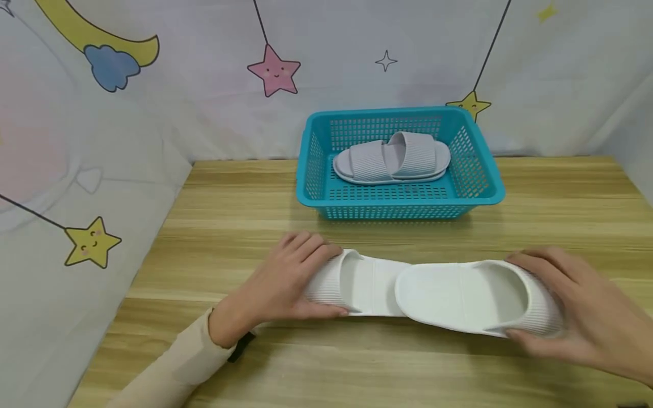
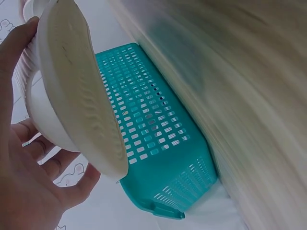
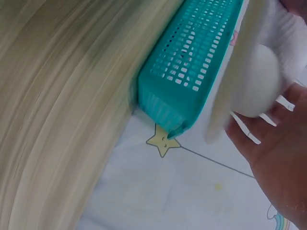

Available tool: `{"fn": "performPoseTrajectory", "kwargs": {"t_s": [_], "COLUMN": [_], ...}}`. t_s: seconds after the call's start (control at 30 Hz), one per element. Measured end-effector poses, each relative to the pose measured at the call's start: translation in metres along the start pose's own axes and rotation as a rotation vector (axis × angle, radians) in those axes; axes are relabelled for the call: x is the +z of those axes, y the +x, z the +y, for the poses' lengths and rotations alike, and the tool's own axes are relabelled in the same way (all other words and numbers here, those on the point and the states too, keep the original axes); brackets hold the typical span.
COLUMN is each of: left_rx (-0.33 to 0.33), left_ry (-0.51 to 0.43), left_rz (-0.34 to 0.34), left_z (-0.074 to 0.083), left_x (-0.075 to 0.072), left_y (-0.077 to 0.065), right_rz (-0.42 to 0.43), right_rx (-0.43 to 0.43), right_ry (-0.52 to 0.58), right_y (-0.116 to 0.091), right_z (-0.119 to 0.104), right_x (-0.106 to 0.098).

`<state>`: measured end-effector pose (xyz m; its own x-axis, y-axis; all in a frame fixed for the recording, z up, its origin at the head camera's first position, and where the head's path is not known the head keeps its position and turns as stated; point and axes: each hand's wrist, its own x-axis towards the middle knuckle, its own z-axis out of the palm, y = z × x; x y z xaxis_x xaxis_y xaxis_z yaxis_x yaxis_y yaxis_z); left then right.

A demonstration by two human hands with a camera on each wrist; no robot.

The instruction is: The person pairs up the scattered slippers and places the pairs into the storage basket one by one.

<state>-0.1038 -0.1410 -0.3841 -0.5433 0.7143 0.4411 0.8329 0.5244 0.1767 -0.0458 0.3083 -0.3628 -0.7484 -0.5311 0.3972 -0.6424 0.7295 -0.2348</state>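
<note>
Two white slippers are held above the table in front of the basket. My left hand (image 1: 293,277) grips the left slipper (image 1: 374,286) around its ribbed strap, thumb along the near side. My right hand (image 1: 576,306) holds the right slipper (image 1: 439,294) by its strap, fingers over the far side and thumb on the near side. The heel of the right slipper overlaps the heel of the left one in the head view. In the left wrist view the sole of a slipper (image 2: 79,91) faces the camera. The right wrist view shows a blurred slipper (image 3: 256,81) beside the fingers.
A turquoise perforated basket (image 1: 398,212) stands at the back of the wooden table (image 1: 214,226). Inside it lies a pair of pale lilac slippers (image 1: 369,161), nested together. Behind hangs a white cloth backdrop (image 1: 204,102) with stars and a moon.
</note>
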Motion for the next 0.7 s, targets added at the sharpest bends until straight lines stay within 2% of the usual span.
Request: {"fn": "performPoseTrajectory", "kwargs": {"t_s": [0.07, 0.2, 0.33, 0.57, 0.7], "left_rx": [0.001, 0.006, 0.014, 0.014, 0.013], "left_ry": [-0.017, -0.026, -0.031, -0.061, -0.083], "left_rz": [0.006, 0.024, 0.034, 0.025, 0.018], "left_z": [0.001, 0.004, 0.006, 0.009, 0.01], "left_x": [-0.001, -0.001, -0.001, -0.002, -0.002], "left_y": [0.0, 0.002, 0.003, 0.004, 0.005], "right_rz": [0.013, 0.031, 0.074, 0.047, 0.109], "right_rx": [0.02, 0.014, -0.046, -0.05, -0.124], "right_ry": [-0.021, 0.006, 0.047, 0.029, 0.055], "right_y": [0.004, 0.012, 0.021, 0.033, 0.044], "right_z": [-0.005, -0.013, -0.018, -0.029, -0.033], "right_x": [0.0, 0.001, 0.004, 0.007, 0.014]}}
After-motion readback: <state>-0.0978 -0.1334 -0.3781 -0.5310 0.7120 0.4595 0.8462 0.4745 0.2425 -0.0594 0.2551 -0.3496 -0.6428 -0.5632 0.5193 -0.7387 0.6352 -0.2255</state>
